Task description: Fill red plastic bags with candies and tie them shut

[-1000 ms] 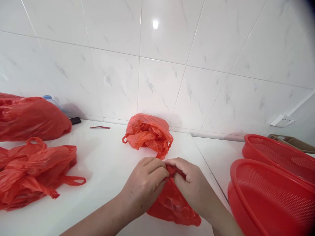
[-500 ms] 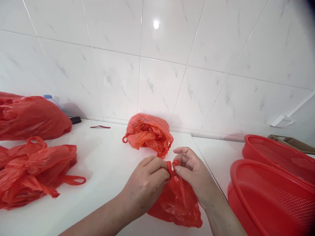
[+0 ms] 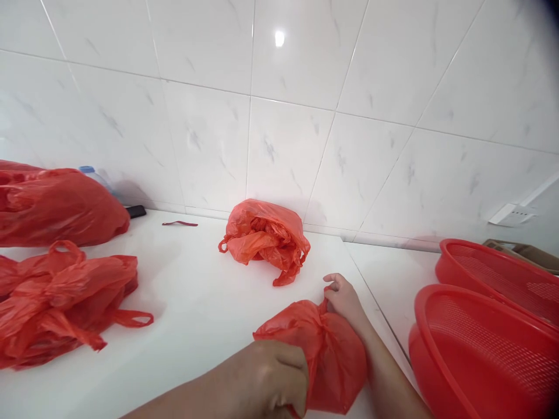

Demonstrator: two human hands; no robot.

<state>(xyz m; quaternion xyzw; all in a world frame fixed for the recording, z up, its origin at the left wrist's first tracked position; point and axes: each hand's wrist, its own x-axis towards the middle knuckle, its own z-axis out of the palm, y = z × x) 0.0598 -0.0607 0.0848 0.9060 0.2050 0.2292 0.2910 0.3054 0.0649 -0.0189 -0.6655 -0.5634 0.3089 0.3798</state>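
A red plastic bag, puffed and gathered at a knot, lies on the white table between my hands. My left hand is closed in a fist near the bottom edge of the view, with a bit of red plastic showing beneath its fingers. Beyond the knot, my right hand pinches the other gathered end of the bag between thumb and finger. Whatever the bag contains cannot be made out. Just past my hands sits a crumpled red plastic bag with its opening towards me.
Tied red bags and a large full red bag stand at the left, by a blue-capped bottle and a black phone. A thin red strip lies near the tiled wall. Red plastic baskets occupy the right.
My hands have moved apart: the left down towards me, the right slightly away. The bag between them is now drawn tight at a knot and puffed out.
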